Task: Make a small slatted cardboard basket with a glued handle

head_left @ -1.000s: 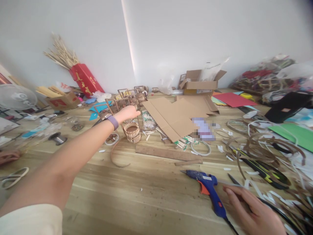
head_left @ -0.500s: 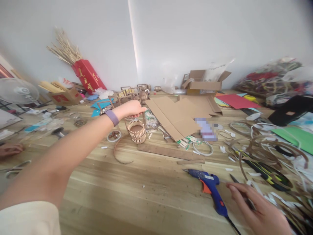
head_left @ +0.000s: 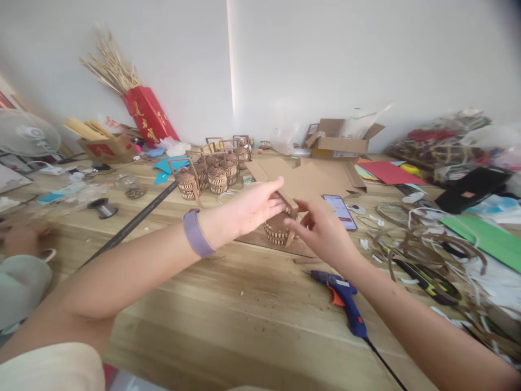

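Note:
A small basket [head_left: 275, 234] of light and dark slats, with a tall brown handle, is between my hands over the table. My left hand [head_left: 258, 209] comes in from its left, fingers stretched along the handle and thumb raised. My right hand [head_left: 319, 225] is on the other side, thumb and bent fingers closed round the handle's right upright. My fingers hide part of the basket. A blue glue gun [head_left: 344, 298] with an orange trigger lies below my right hand.
Several similar lidded baskets [head_left: 217, 176] stand behind my left arm. Flattened cardboard [head_left: 309, 182] and a phone [head_left: 342, 212] lie beyond my hands. Cutters [head_left: 427, 279] and tangled strips lie at right. A co-worker's hand [head_left: 24, 236] and a wire spool [head_left: 101, 208] are at left.
My left hand has come right and nearer with the basket. My right hand has left the spot beside the glue gun and reached the basket. The co-worker's arm has come further into view.

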Motion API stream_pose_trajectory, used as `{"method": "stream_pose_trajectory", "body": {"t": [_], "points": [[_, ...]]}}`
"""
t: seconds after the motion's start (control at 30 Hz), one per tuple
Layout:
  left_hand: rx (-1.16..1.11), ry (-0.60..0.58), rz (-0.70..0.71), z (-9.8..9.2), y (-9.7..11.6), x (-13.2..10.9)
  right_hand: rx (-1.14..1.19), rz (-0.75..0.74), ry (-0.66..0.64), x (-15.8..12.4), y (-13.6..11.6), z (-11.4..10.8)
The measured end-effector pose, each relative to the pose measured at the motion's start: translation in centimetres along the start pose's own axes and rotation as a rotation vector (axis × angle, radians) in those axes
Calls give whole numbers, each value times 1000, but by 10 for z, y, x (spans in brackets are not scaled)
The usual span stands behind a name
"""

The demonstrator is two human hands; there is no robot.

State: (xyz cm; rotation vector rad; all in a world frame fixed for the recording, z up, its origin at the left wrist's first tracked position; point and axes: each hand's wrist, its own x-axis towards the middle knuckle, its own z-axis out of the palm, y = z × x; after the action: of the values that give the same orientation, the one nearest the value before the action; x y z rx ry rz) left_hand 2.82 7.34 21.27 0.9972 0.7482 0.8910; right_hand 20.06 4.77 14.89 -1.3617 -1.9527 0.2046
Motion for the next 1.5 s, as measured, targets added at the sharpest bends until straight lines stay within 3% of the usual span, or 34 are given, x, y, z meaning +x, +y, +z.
{"method": "stream_pose_trajectory", "body": {"t": [0.07, 0.13, 0.23, 0.33, 0.4, 0.47, 0.6, 0.77, 0.97, 1.13, 1.3, 1.5], "points": [[38, -13, 31, 3, -1, -6, 27, 12, -8, 15, 3, 5], [214, -26, 67, -3, 3, -10, 125, 32, -44, 24, 7, 7], [768, 32, 206, -22, 13, -12, 325, 81, -124, 31, 14, 8], [1341, 137, 544, -40, 21, -5, 397, 73, -171, 35, 17, 11], [1568, 89, 697, -48, 24, 3, 409, 50, -172, 39, 18, 15], [1682, -8, 657, -54, 25, 14, 425, 29, -171, 44, 19, 21], [1725, -63, 468, -64, 23, 36, 444, 3, -191, 55, 24, 39], [1759, 0, 452, -81, 22, 53, 403, 6, -196, 71, 30, 71], [1788, 106, 425, -108, 36, 48, 168, 6, -167, 77, 51, 104], [1782, 205, 416, -126, 53, 43, -66, -175, -355, 65, 63, 130], [1773, 281, 397, -135, 56, 50, -239, -350, -560, 67, 62, 155], [1768, 301, 407, -144, 50, 57, -421, -333, -604, 93, 73, 174]]}}
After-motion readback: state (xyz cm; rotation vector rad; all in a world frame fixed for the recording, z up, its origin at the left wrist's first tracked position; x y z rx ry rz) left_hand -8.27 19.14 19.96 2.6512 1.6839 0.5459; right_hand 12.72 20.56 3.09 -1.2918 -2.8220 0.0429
